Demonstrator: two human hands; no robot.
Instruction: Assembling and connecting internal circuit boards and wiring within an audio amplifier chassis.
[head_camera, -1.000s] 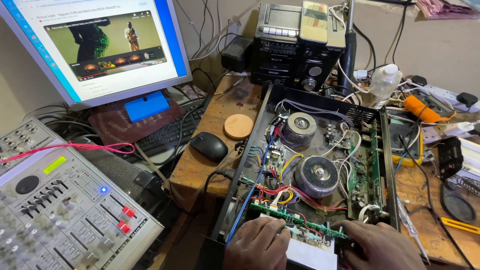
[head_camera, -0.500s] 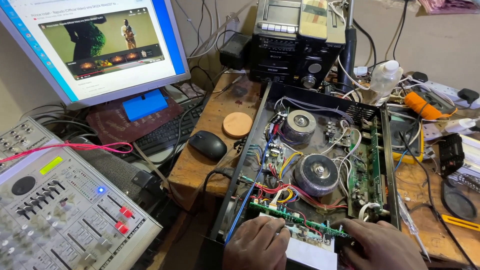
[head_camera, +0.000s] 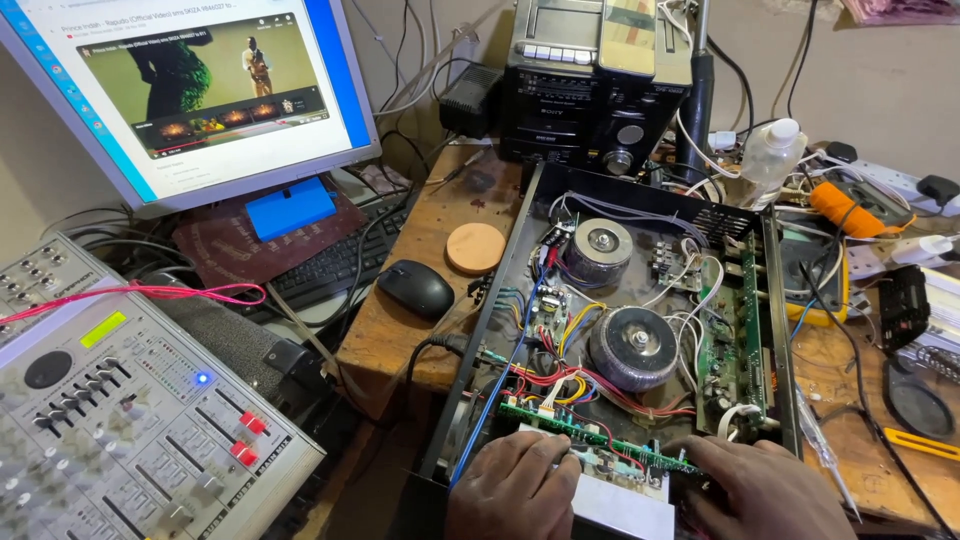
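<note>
The open black metal amplifier chassis (head_camera: 520, 260) sits on the worn wooden counter (head_camera: 400, 330) and holds two round grey toroidal transformers, a larger one (head_camera: 633, 347) near the middle and a smaller one (head_camera: 597, 249) behind it, with a tangle of red, yellow and blue wires (head_camera: 560, 360) between them and a long green circuit board (head_camera: 738, 335) along the right wall. A narrow green front circuit board (head_camera: 590, 437) stands on edge at the near end of the chassis (right at the bottom of the view). The left hand (head_camera: 515, 492) rests on that board's near side with fingers curled loosely over it; the right hand (head_camera: 770, 492) lies just beside its right end, fingers bent down, and whether either one pinches anything cannot be told. Left of the chassis, a black computer mouse (head_camera: 416, 289) and a round wooden disc (head_camera: 475, 248) leave a little bare counter; a grey audio mixer (head_camera: 120, 420) crowds the near left.
</note>
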